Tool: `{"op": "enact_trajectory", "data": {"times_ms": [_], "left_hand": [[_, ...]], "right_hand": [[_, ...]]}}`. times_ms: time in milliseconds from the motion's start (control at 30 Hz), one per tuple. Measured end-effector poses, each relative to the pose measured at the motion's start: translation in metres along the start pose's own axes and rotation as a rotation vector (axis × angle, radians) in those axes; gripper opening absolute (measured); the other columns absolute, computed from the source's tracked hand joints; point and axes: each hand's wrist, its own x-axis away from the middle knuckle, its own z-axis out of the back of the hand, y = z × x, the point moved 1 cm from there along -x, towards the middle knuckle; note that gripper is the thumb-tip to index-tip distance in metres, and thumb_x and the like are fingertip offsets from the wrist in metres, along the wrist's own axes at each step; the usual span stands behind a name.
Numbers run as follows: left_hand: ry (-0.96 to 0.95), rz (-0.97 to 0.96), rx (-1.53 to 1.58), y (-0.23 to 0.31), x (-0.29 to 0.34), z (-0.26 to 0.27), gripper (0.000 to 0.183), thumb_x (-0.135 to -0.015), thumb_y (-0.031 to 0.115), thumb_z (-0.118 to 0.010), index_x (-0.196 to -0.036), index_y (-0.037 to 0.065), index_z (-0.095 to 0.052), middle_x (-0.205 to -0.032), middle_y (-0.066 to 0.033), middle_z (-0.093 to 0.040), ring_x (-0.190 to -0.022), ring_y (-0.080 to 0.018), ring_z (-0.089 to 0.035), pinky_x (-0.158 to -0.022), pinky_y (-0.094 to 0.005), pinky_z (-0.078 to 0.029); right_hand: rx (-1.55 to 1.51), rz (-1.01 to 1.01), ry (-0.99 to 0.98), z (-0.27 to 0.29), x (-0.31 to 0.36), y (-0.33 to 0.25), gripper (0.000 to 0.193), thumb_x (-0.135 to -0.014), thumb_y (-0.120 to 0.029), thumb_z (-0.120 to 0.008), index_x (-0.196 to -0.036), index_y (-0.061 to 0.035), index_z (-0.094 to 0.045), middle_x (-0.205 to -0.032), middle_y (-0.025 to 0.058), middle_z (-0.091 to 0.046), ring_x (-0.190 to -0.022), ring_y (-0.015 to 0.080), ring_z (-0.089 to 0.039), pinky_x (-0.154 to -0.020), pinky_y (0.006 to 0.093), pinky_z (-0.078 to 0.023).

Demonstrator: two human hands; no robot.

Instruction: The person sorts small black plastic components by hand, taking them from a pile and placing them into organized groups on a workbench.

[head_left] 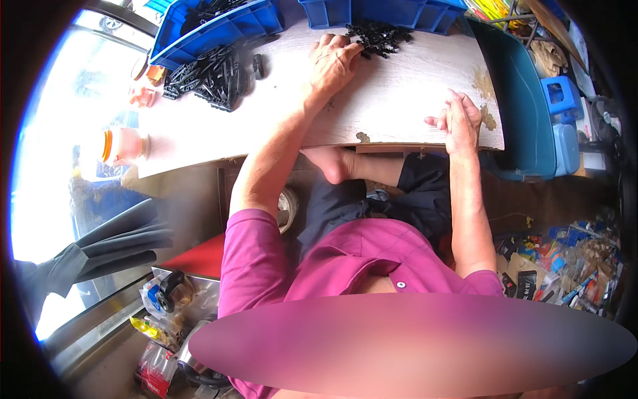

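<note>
My left hand [334,64] rests palm down on the pale wooden table, its fingers apart and bent. Its index finger reaches the left edge of a heap of small black plastic parts [380,40]. Over the right side of the table, my right hand [460,121] has its fingers curled in toward the thumb. What lies between those fingers, if anything, is too small or hidden to make out. To the left is a pile of longer black plastic strips [211,78], with one short black piece [258,66] lying apart beside it.
A blue bin [219,41] holding black parts stands at the back left; another blue bin [399,14] stands behind the heap. A jar with an orange lid [123,146] is on the left. Right of the table is a large teal tub [522,113]. Clutter [565,266] lies lower right.
</note>
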Motion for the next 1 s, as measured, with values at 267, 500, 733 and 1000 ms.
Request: {"op": "enact_trajectory", "data": {"times_ms": [267, 500, 733, 1000], "left_hand": [[0.009, -0.028, 0.033, 0.014, 0.007, 0.006, 0.015, -0.077, 0.020, -0.067, -0.091, 0.015, -0.069, -0.104, -0.0056, -0.061, -0.104, -0.0280, -0.053, -0.086, -0.0428, -0.047], [0.087, -0.038, 0.057, 0.020, 0.012, 0.001, 0.014, -0.079, 0.013, -0.066, -0.091, 0.006, -0.062, -0.096, -0.0072, -0.064, -0.096, -0.0296, -0.056, -0.079, -0.0425, -0.049], [0.156, 0.562, 1.128, 0.046, 0.037, -0.031, 0.009, -0.091, 0.014, -0.059, -0.088, 0.005, -0.059, -0.072, -0.0059, -0.064, -0.063, -0.0145, -0.063, -0.053, -0.0267, -0.050], [-0.180, 0.941, 1.955, 0.110, 0.042, 0.017, 0.010, -0.092, 0.012, -0.057, -0.086, 0.004, -0.058, -0.072, -0.0076, -0.062, -0.061, -0.0125, -0.059, -0.058, -0.0233, -0.052]], "right_hand": [[0.049, -0.051, 0.020, -0.009, 0.002, -0.003, 0.019, -0.092, -0.019, -0.060, -0.077, -0.0069, -0.056, -0.048, -0.0012, -0.046, -0.039, 0.0071, -0.044, -0.050, 0.0341, -0.057], [0.051, -0.054, 0.010, -0.004, 0.000, -0.001, 0.018, -0.090, -0.020, -0.062, -0.079, -0.0072, -0.057, -0.045, -0.0001, -0.045, -0.040, 0.0084, -0.046, -0.052, 0.0353, -0.057], [-0.011, -0.053, -0.156, -0.012, -0.006, 0.007, 0.019, -0.088, -0.019, -0.067, -0.100, -0.0041, -0.063, -0.046, -0.0018, -0.046, -0.041, 0.0104, -0.049, -0.052, 0.0349, -0.055], [0.177, -0.050, -0.288, -0.041, 0.001, 0.009, 0.023, -0.087, -0.021, -0.069, -0.101, -0.0021, -0.065, -0.062, -0.0054, -0.054, -0.045, 0.0013, -0.040, -0.041, 0.0175, -0.027]]}}
